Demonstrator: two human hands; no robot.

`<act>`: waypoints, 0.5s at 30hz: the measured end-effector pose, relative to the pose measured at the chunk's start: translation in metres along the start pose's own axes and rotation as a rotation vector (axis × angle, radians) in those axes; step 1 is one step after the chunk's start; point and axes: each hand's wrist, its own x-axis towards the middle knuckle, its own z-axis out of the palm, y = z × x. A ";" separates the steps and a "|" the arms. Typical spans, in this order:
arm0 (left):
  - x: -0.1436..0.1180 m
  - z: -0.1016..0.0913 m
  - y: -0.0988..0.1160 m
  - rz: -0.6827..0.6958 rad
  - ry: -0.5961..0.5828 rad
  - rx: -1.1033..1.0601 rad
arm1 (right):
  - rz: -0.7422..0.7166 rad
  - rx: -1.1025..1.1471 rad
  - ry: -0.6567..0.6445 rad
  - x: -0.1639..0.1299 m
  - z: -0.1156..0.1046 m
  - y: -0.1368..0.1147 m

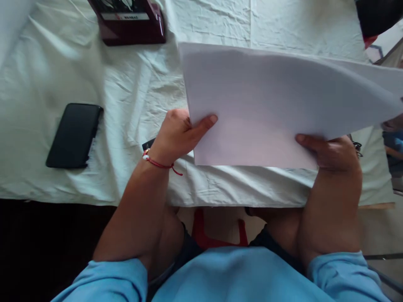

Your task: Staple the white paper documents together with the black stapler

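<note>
Probably a home or a small office, though which is unclear. The cloth-covered bench [124, 126], phone [74, 135], white paper [248, 105] and red stool [199, 230] suggest it.

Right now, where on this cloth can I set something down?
Open cloth shows between the flat black device and the dark red stand, and beyond the white paper, right of that stand. It's crowded around your left hand, with a dark object partly hidden behind it; the paper hides what lies beneath.
</note>
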 end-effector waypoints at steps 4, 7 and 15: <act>0.004 -0.002 -0.005 -0.023 0.039 0.126 | 0.212 0.042 -0.127 -0.004 0.007 -0.016; 0.006 -0.003 -0.011 -0.074 0.063 0.253 | 0.260 0.077 -0.205 0.000 0.010 -0.016; 0.009 -0.015 -0.009 -0.406 0.002 0.621 | 0.299 0.074 -0.243 0.010 0.019 0.003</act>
